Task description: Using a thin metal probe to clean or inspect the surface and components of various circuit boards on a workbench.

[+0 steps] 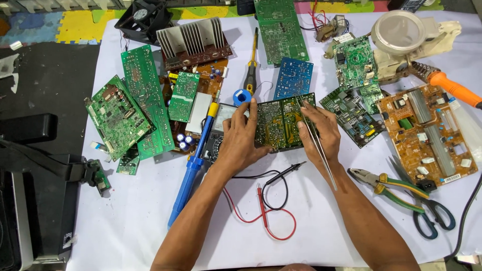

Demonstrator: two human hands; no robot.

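My left hand (240, 139) grips the left edge of a green circuit board (281, 123), solder side up, and holds it at mid-table. My right hand (320, 131) steadies the board's right edge and holds metal tweezers (321, 150). Their tips touch the board's upper right corner. A multimeter (218, 128) lies partly hidden under my left hand. Its red and black probe leads (271, 206) curl on the white sheet between my forearms.
Several circuit boards lie around: green ones (118, 118) at left, a blue one (293, 78) behind, a brown one (427, 133) at right. A blue desoldering pump (188, 178), screwdriver (251, 62), solder spool (242, 96), pliers (386, 183), scissors (427, 211), soldering iron (452, 88), heatsink (193, 40), fan (143, 17).
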